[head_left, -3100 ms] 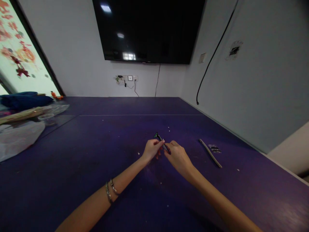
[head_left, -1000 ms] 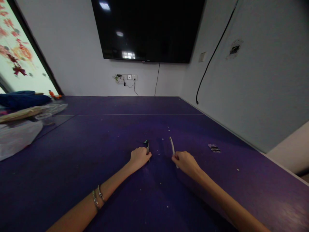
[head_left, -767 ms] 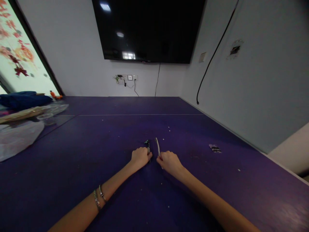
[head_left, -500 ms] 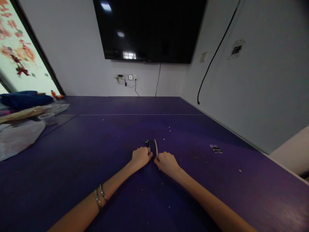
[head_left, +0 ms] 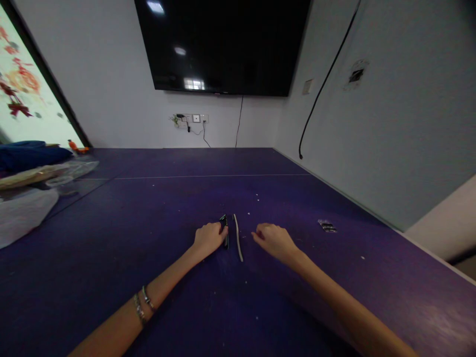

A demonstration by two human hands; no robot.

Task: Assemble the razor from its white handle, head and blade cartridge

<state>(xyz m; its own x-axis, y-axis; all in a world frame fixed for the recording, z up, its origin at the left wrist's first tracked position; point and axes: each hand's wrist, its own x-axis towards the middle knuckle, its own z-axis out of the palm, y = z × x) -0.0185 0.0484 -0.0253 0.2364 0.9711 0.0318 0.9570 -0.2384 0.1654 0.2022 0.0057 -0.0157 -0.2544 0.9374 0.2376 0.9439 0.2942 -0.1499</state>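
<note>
On the purple surface in front of me lie a dark razor (head_left: 226, 243) and a pale toothbrush (head_left: 238, 243), side by side with a narrow gap between them. My left hand (head_left: 208, 238) is closed on the razor's handle, the razor's head showing beyond the fingers. The toothbrush lies lengthwise, its bristle end away from me, and no hand touches it. To its right hovers my right hand (head_left: 275, 242), holding nothing, with its fingers loosely curled and thumb slightly apart. Two bracelets circle my left wrist.
A small printed packet (head_left: 327, 226) lies to the right. At far left are folded blue cloth (head_left: 33, 156) and plastic bags (head_left: 28, 213). A black cable (head_left: 320, 94) hangs along the right wall. The television (head_left: 223, 44) is on the back wall, above sockets (head_left: 191, 119).
My right hand has let go of the toothbrush and moved right, leaving it lying on the surface. My left hand stays at the razor. The view has shifted slightly.
</note>
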